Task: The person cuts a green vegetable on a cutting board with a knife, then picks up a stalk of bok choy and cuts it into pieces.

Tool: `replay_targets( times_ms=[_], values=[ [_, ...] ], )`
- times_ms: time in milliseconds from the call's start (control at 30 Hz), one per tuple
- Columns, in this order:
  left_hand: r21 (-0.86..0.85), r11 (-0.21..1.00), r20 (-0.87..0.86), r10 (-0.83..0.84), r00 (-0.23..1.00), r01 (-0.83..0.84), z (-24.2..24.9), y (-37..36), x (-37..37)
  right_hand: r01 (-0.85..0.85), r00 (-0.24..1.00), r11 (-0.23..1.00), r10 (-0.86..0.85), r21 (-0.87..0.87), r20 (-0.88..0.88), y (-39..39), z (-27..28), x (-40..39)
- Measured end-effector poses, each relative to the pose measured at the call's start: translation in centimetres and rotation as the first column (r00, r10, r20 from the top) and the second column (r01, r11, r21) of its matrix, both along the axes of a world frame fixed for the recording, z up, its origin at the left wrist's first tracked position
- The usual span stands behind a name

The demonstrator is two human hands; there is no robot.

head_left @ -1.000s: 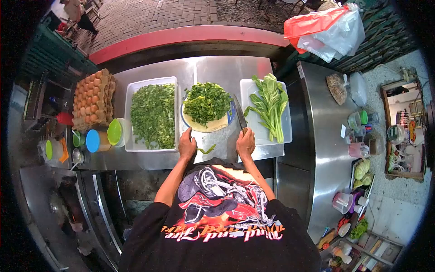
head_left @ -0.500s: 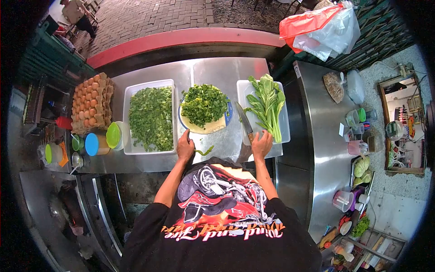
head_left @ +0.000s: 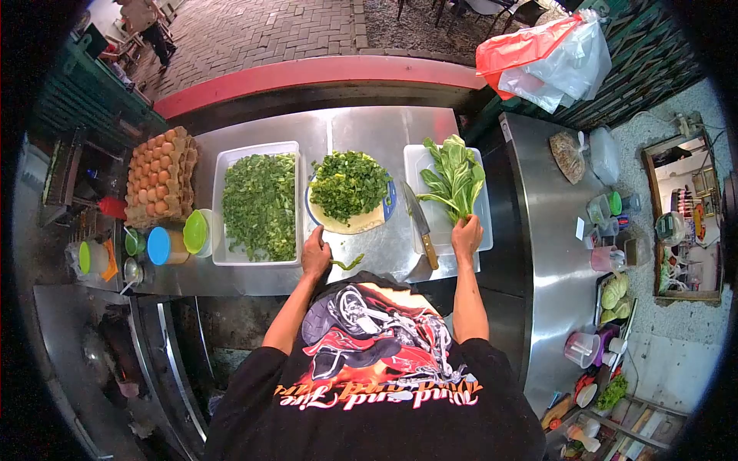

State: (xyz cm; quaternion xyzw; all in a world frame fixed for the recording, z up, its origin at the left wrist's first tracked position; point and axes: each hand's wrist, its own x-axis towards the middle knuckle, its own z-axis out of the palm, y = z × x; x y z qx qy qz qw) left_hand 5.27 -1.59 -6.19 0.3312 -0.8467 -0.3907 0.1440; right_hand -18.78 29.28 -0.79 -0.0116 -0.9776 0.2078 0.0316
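My right hand (head_left: 467, 236) is closed round the stems of the leafy greens (head_left: 453, 178), whose leaves lie over a white tray (head_left: 483, 201). Just left of the tray, the knife (head_left: 420, 221) rests with its wooden handle toward me. My left hand (head_left: 314, 253) is at the near edge of the round board (head_left: 355, 223), fingers bent; whether it grips anything is unclear. Chopped greens (head_left: 347, 184) are heaped on that board. A loose green piece (head_left: 348, 263) lies beside my left hand. Left of the board is a white container (head_left: 298, 207) filled with chopped greens.
Stacked egg trays (head_left: 160, 175) and lidded tubs (head_left: 166, 246) stand at the left of the steel table (head_left: 307, 127). Plastic bags (head_left: 544, 61) hang at the upper right. Small containers (head_left: 607, 257) line the right counter. A person (head_left: 144, 27) is at the upper left.
My right hand has let go of the knife handle, moved right and closed on the greens' stems. The stems are gathered closer together. My left hand has hardly moved.
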Motion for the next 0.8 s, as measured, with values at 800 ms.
replay_targets(
  times_ms=[800],
  values=[
    [-0.019, 1.0, 0.063, 0.001, 0.998, 0.0, 0.0, 0.2, 0.0, -0.084, 0.98, 0.754, -0.055, -0.651, -0.19, 0.3, 8.1, -3.1]
  ],
)
